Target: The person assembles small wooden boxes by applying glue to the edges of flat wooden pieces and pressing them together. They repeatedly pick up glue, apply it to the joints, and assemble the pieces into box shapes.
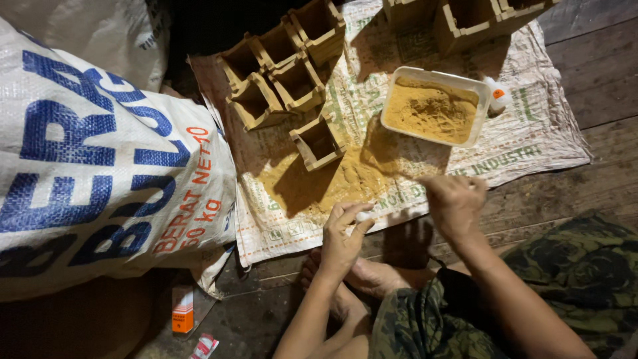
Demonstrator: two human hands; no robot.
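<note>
While the left hand (342, 236) pinches a small white object (365, 215) between thumb and fingers, the right hand (454, 203) hovers just beside it, curled loosely with its back to the camera; whether it holds anything cannot be told. Both hands sit over the near edge of a flattened woven sack sheet (531, 133) spread on a dark plank floor (598, 73). Just ahead of the left hand a heap of yellow-brown powder (345, 179) lies loose on the sheet, with one small open wooden box (318, 143) standing in it. Ahead of the right hand a white rectangular tray (482, 103) holds more of the same powder, and a small white bottle (497, 96) lies against its far side. Further out from the left hand a cluster of wooden boxes (282, 66) stands together; more boxes (465, 23) stand at the sheet's far edge. Left of the left hand a full white sack (86, 166) with blue and orange print lies on the floor. Near it a small orange carton (182, 310) rests on the planks. The room is dim, lit only around the sheet.
</note>
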